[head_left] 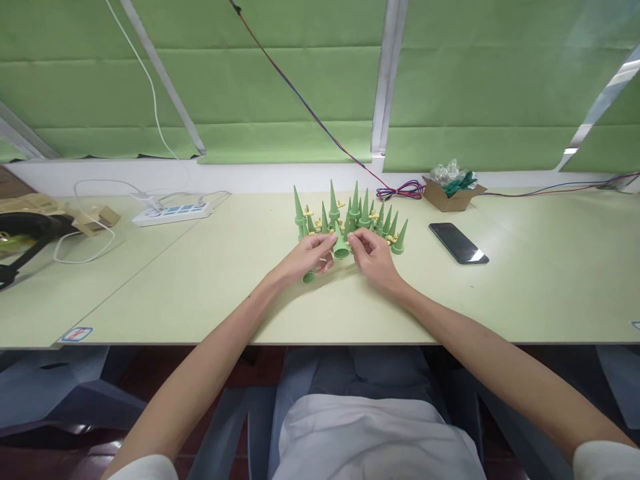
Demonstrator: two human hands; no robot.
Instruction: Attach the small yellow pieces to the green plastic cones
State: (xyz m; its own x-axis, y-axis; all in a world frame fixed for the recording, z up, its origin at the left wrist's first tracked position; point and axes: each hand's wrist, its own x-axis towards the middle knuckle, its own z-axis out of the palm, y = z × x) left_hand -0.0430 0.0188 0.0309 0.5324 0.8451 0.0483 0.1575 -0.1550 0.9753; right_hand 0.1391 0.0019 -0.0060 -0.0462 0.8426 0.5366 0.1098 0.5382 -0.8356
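A hollow green plant watering spike (341, 249) is pinched in my left hand (311, 257), its open round end facing me. On the spike's other side my right hand (374, 259) is closed in a pinch, thumb against fingers; whatever lies between those fingertips is too small to make out. Below my left hand shows the round end of another green piece (308, 276), partly covered by the hand. Just beyond both hands stand several green spikes (365, 212), points up, with small yellow valves (309, 211) among them. My hands hide some of their bases.
To the right a black phone (458, 243) lies on the pale table (540, 280). Behind it sits a small cardboard box (450, 198) with plastic and green material, beside coiled red and blue wire (403, 190). A white power strip (173, 212) with cables is at the left.
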